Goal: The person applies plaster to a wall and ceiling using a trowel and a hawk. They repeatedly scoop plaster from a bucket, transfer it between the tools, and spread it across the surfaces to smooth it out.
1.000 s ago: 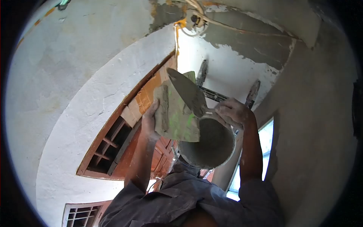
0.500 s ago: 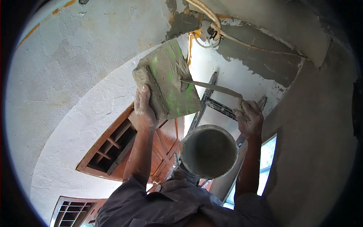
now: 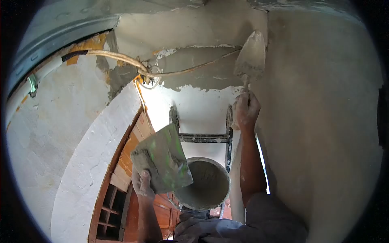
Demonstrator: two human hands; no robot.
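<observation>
My left hand (image 3: 142, 184) grips a flat square mortar board (image 3: 160, 156) by its left edge, with the thumb on top. Grey mortar coats the board, and green shows through in streaks. A thick ridge of mortar (image 3: 145, 161) lies along its left side. My right hand (image 3: 247, 108) is raised and closed round the handle of a pointed trowel (image 3: 252, 56). The trowel's blade points up and overlaps the wall close to the corner, beside a darker grey plaster patch (image 3: 192, 67). Beneath the board's right corner is a mortar-stained bucket (image 3: 227, 182).
A ladder (image 3: 202, 138) leans against the white wall behind the bucket. Cables (image 3: 121, 56) run across the upper wall to a knot of wires. On the left are a curved white plaster band (image 3: 87, 162) and a brown wooden frame (image 3: 99, 202). Grey plastered wall (image 3: 320, 109) fills the right.
The trowel has left the board and swung up to the wall near the corner. My left hand and the board sit lower in view, partly over the bucket. The view has tilted upward.
</observation>
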